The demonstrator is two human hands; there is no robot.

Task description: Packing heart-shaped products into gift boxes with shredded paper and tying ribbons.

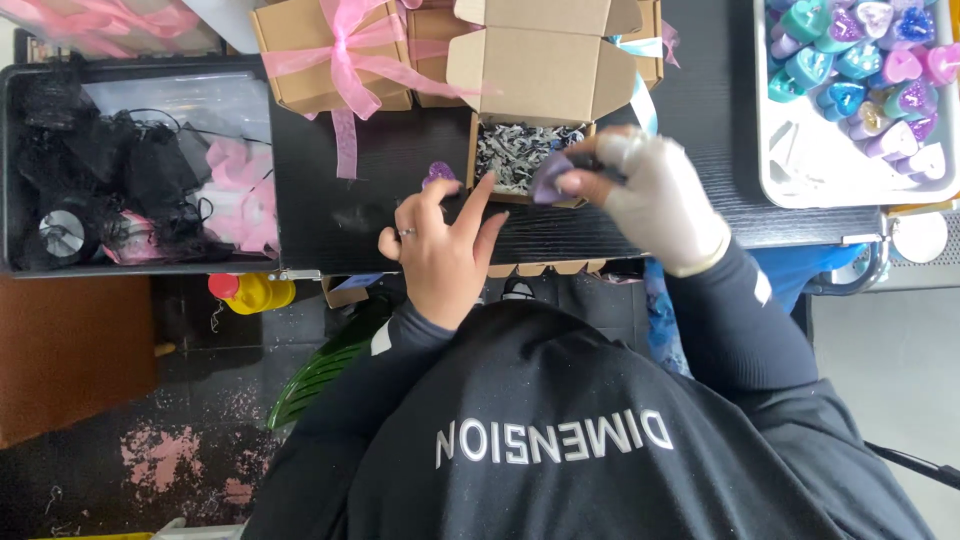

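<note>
Left of the open cardboard box [497, 75], a small purple heart [438, 173] lies on the black table [350, 215]. The left hand [440, 245] has its fingers spread and holds nothing, with the index finger at the box's front edge. Over the box, the gloved right hand [650, 195] pinches another purple heart [551, 178].

The open cardboard box [527, 150] is walled on 3 sides and backed by its raised lid, so entry is from above only. To its left lies bare black table [350, 215]; ribboned boxes [335, 55] close the far edge, and a white tray [800, 165] bounds the right.
</note>
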